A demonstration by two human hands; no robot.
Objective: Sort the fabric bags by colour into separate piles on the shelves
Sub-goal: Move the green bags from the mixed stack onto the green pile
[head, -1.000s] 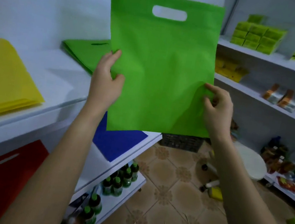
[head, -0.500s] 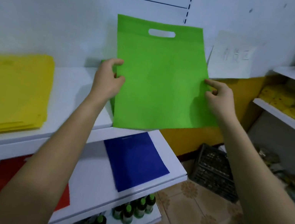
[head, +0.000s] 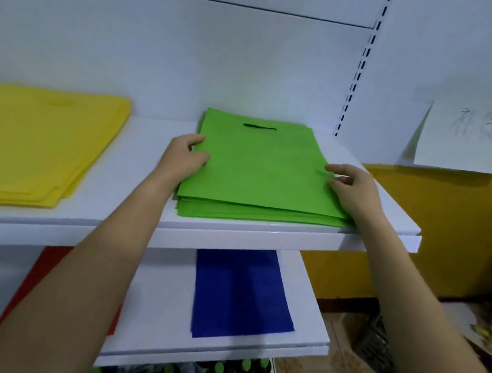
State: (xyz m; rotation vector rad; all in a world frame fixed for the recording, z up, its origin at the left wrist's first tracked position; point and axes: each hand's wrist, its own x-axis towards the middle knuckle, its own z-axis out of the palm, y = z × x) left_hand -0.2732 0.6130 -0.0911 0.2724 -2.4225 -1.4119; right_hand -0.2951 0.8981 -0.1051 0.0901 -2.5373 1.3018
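Touchdown: left hand [head: 183, 156] pinches one edge of the green bag [head: 260, 169], upright a moment ago and now flat atop the green pile [head: 259, 218] between the hands, right hand [head: 353, 191] pinches the other edge, so only the release remains.

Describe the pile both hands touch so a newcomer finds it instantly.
On the white upper shelf, two piles lie flat: yellow bags at the left end, green bags at the right. The left hand and right hand hold the green pile's sides; its colour and dark handle slot set it apart.
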